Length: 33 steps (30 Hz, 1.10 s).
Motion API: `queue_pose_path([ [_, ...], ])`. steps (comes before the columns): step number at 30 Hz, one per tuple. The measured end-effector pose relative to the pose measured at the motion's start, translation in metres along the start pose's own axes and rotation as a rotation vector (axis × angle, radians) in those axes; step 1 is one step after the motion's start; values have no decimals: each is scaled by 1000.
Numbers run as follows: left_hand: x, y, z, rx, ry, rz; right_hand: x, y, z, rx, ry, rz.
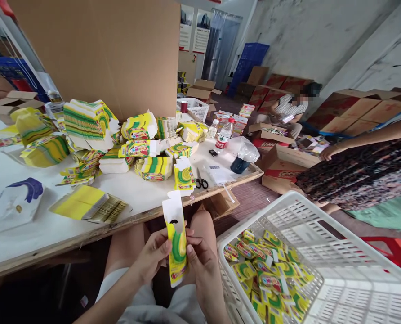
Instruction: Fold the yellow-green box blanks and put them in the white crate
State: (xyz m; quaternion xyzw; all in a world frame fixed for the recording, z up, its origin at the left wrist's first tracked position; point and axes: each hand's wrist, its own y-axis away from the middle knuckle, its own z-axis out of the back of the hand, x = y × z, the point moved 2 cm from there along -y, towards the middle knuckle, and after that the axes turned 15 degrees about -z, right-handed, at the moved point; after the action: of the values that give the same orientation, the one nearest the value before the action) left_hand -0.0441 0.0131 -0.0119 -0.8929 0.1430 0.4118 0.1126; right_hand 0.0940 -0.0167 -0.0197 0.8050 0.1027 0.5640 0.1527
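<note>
Both my hands hold one flat yellow and green printed carton [176,245] upright over my lap, its white tab at the top. My left hand [152,255] pinches its left edge with thumb and fingers. My right hand [202,265] grips its right edge, fingers curled. To my right stands a white plastic basket [322,225] with several folded cartons of the same print [264,270] inside. A stack of flat carton blanks [86,204] lies on the table near its front edge.
The white table [18,243] carries piles of printed cartons [86,119], scissors [201,181], water bottles [225,134] and a bag. A big cardboard sheet [113,49] stands behind. Another person's patterned sleeve [362,173] reaches in at right. A person sits among cardboard boxes [278,166] farther back.
</note>
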Motion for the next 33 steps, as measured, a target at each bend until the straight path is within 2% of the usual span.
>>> queue_pose_path([
  [4,0,-5,0,-108,-142,-10,-1,1,-2,-12,68,-12],
  [7,6,-8,0,-163,-222,-22,-7,1,0,-73,93,-44],
  [11,13,-7,3,-213,-301,-92,-13,-1,7,-210,202,61],
  [13,13,-4,5,-233,-375,-160,-12,-2,9,-232,271,114],
  [16,7,1,4,-177,-468,-192,-4,-3,12,-207,336,213],
  [19,0,3,2,-37,-480,-135,6,-2,19,-147,412,298],
  [21,-3,2,1,24,-431,-84,12,-2,25,-82,460,283],
  [28,2,5,1,96,-292,51,32,2,36,81,591,182],
  [31,3,8,0,104,-327,58,30,3,34,88,636,192],
  [33,1,8,-1,80,-312,47,26,3,32,49,586,205],
])
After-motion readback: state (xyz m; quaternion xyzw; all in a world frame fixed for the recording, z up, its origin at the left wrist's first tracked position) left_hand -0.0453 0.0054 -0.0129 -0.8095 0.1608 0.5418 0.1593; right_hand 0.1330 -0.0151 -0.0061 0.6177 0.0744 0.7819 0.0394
